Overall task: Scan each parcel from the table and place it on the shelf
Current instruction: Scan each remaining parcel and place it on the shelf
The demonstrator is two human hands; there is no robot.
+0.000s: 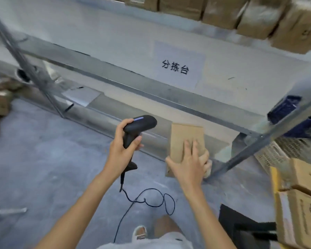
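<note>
- Left hand wrapped round the grip of a black pistol-shaped corded barcode scanner, thumb over the front, blue light strip lit on top.
- Right hand grasping a small flat brown cardboard parcel, held in the air just right of the scanner's nose, below the front edge of the white bench with its grey metal frame.
- Only plain brown card showing toward the camera; no label visible. Likely failed read if the barcode faces away from the scanner, or if the parcel sits too far to the side of the beam.
- Fingers spread over the top face; risk of covering the code should it lie there.
- Grip near the parcel's lower end, so a slip or tilt seems possible during turning.
- Thin black cable looping on the grey floor near the feet: possible snag or trip on stepping toward the shelf.
- Brown boxes packed along the upper shelf; tight space could knock a neighbour.
</note>
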